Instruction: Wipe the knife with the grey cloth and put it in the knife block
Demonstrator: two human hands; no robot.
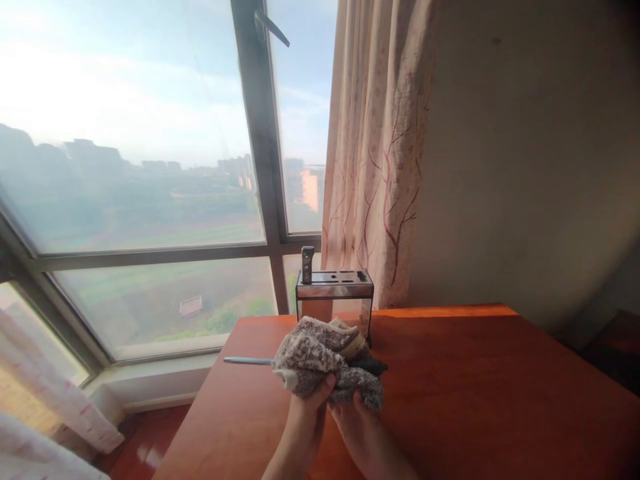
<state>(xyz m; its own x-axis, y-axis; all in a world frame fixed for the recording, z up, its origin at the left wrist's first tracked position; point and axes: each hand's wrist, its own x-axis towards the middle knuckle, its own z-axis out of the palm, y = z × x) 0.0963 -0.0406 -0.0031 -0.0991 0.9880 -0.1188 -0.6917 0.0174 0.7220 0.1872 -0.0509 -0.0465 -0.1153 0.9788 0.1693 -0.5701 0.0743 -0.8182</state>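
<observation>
My left hand [306,421] and my right hand [361,427] are side by side above the wooden table [475,387]. Both are closed on a brown-and-white patterned cloth [325,360] bunched between them. A thin grey blade or rod [247,361] sticks out to the left from inside the cloth; what holds its other end is hidden by the fabric. Just behind the cloth stands a metal and clear knife block [334,293] with one dark handle [307,264] in a slot at its left.
The table's left edge drops to a red floor [145,447]. A large window [150,200] fills the left side. A patterned curtain [380,153] hangs behind the knife block, and a plain wall [530,167] is at the right.
</observation>
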